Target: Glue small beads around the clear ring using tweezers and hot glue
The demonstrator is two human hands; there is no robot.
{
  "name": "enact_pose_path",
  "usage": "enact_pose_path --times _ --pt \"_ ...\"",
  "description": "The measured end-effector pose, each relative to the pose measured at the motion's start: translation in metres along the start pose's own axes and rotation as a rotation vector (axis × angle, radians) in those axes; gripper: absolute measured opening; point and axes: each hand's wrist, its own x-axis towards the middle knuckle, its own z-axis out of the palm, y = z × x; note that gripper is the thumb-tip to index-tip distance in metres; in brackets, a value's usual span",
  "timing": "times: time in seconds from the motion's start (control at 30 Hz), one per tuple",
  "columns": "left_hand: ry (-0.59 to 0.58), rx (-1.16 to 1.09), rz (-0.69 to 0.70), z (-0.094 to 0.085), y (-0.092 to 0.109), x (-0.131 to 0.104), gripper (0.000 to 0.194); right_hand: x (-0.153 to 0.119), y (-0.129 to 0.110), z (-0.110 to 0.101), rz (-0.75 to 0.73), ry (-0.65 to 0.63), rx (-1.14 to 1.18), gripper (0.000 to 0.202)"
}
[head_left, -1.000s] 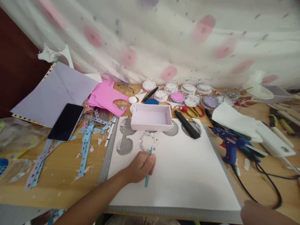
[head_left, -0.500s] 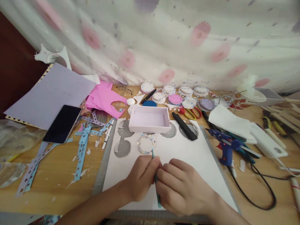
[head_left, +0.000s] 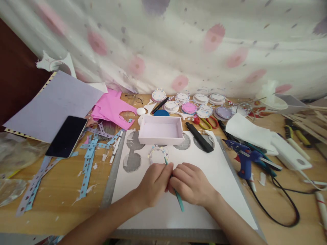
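Both my hands meet low over a sheet of white paper (head_left: pixel 214 177), closed around a thin teal stick-like tool (head_left: pixel 179 200). My left hand (head_left: pixel 154 185) pinches it near its upper end, thumb along the top. Curled fingers of my right hand (head_left: pixel 192 185) wrap its middle, and the lower end sticks out beneath them. The tip points up and left, over a round paper ring (head_left: pixel 150 157) with pastel dots on its edge. My left hand hides the ring's near edge. Just behind it stands a pale lilac open box (head_left: pixel 160 140).
Under the paper lies a grey cutting mat (head_left: pixel 108 190), showing through round cut-outs. A black tool (head_left: pixel 199 136), a blue glue gun (head_left: pixel 245 158) and its cord lie to the right. Decorated discs (head_left: pixel 189 108) line the back. At left are a phone (head_left: pixel 66 136) and paper strips (head_left: pixel 88 170).
Both hands have moved slightly up toward the ring, covering more of its near edge. The teal tool has tilted, its lower end swinging to the right.
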Motion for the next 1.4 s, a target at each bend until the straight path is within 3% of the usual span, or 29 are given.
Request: enact_pose_path --times 0.13,0.23,0.33,0.37,0.47,0.6,0.83,1.13,1.4 --pt "0.012 0.161 0.084 -0.006 0.002 0.004 0.06 -0.012 0.008 0.01 0.13 0.04 0.088 0.023" --pt "0.121 0.32 0.362 -0.021 0.001 0.005 0.046 -0.021 0.012 0.013 0.352 0.18 0.3 0.03" --pt "0.248 0.521 0.683 -0.041 -0.007 0.01 0.011 -0.026 0.011 0.014 0.595 0.394 0.571 0.031" --pt "0.263 0.607 0.724 -0.047 -0.01 0.013 0.017 -0.027 0.01 0.014 0.658 0.451 0.652 0.029" --pt "0.181 0.803 0.719 -0.059 -0.024 0.021 0.055 -0.03 0.007 0.017 0.777 0.511 0.827 0.023" --pt "0.1 0.865 0.667 -0.061 -0.041 0.029 0.072 -0.032 0.004 0.024 0.805 0.461 0.985 0.022" --pt "0.134 0.792 0.585 -0.062 -0.051 0.032 0.062 -0.031 0.005 0.03 0.805 0.413 1.145 0.021" --pt "0.115 0.724 0.551 -0.063 -0.052 0.033 0.068 -0.033 0.006 0.031 0.907 0.36 1.227 0.023" --pt "0.136 0.706 0.575 -0.062 -0.051 0.031 0.062 -0.031 0.005 0.034 0.91 0.324 1.182 0.025"
